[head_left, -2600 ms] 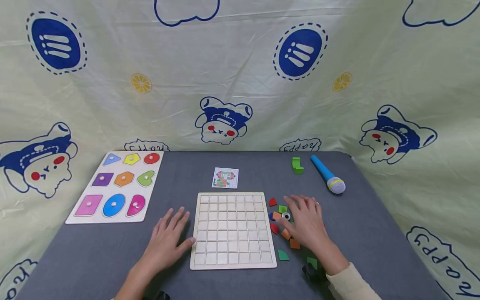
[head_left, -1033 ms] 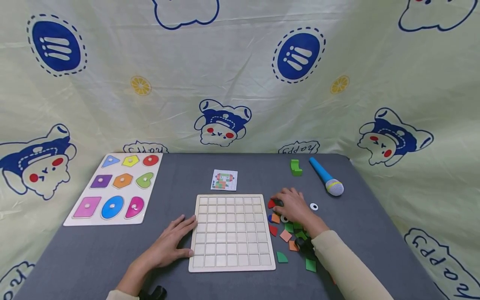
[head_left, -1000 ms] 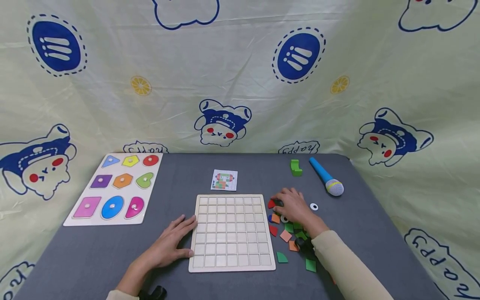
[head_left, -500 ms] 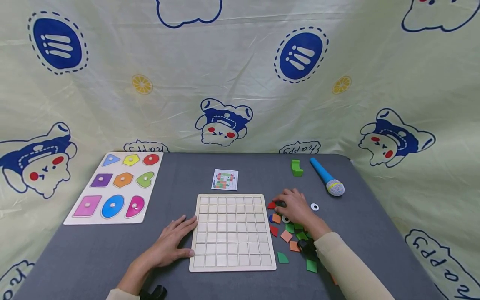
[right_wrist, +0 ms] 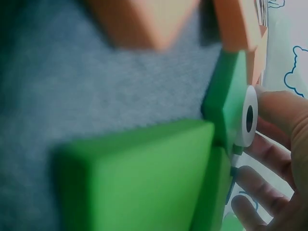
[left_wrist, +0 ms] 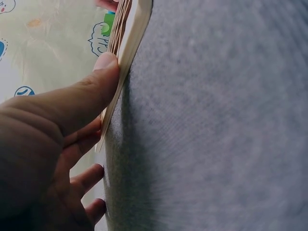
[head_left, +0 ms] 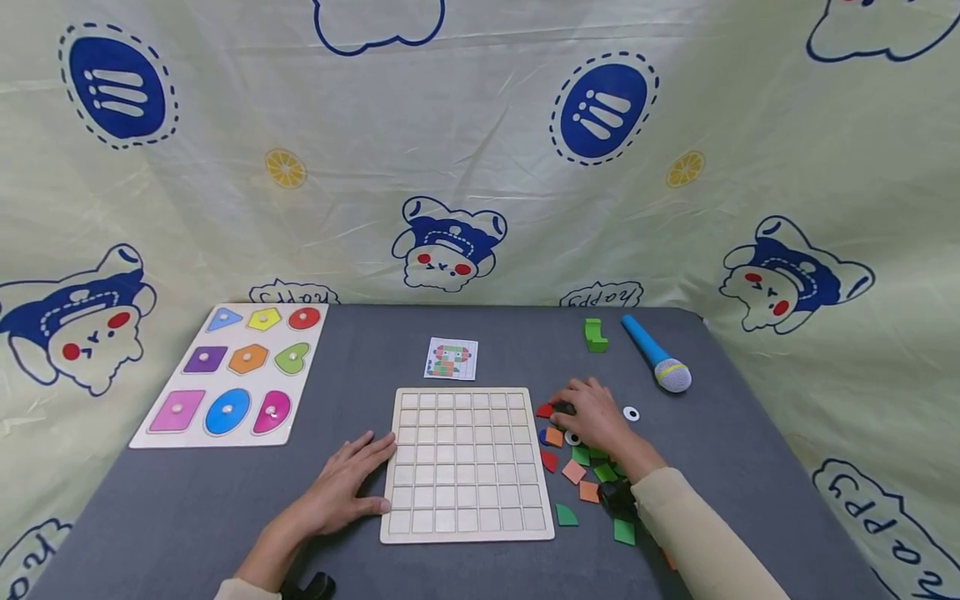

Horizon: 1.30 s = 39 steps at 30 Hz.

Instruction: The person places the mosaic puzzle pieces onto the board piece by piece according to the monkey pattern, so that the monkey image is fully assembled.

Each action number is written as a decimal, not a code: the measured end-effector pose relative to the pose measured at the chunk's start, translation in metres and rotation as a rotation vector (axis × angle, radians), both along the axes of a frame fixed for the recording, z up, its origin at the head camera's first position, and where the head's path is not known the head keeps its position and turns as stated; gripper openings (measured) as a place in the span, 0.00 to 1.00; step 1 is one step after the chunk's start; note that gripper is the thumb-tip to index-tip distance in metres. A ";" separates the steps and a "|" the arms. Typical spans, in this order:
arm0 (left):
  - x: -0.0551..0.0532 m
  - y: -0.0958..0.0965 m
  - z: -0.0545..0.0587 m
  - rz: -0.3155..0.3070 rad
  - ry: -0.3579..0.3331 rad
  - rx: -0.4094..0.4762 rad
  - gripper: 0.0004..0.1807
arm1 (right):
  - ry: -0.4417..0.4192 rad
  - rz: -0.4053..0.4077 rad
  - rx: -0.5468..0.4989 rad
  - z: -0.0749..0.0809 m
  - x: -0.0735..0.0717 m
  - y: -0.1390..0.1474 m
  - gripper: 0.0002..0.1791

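A pale wooden grid board (head_left: 467,466) lies on the grey table. My left hand (head_left: 333,492) rests against its left side, thumb and fingertips at the edge; in the left wrist view the thumb (left_wrist: 96,86) touches the rim. My right hand (head_left: 596,417) lies low over loose coloured pieces right of the board. Its thumb and index finger stand apart, close behind a red piece (head_left: 544,411), with a dark patch between them. In the right wrist view a white ring with a dark centre (right_wrist: 249,115) and green blocks (right_wrist: 139,183) hide those fingertips.
Orange and green pieces (head_left: 589,492) lie near the right forearm. A white ring (head_left: 631,414) sits beside the right hand. Behind are a picture card (head_left: 451,358), a green block (head_left: 595,335) and a blue toy microphone (head_left: 656,354). A shape puzzle board (head_left: 232,375) is at the left.
Since the oldest frame, my right hand has moved slightly left, drawing its fingers in near the red piece. The left hand has come against the board. Both are still over the last second.
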<state>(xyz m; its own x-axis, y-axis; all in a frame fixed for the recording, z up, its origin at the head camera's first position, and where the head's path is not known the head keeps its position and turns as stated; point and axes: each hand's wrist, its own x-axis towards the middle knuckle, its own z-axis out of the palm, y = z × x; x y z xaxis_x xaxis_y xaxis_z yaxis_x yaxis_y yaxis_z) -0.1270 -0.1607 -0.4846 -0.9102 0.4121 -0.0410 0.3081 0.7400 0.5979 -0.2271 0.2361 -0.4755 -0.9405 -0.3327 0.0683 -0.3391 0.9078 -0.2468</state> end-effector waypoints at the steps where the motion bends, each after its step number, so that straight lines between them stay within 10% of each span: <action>1: 0.000 0.000 0.000 0.001 0.002 -0.002 0.44 | 0.003 -0.002 0.001 0.000 0.000 0.000 0.15; 16: 0.001 -0.001 -0.001 0.001 0.024 0.000 0.44 | 0.046 0.004 -0.061 0.017 0.014 -0.014 0.15; 39: 0.002 0.001 0.002 -0.012 0.001 -0.005 0.44 | 0.103 0.125 -0.043 0.026 0.021 -0.113 0.12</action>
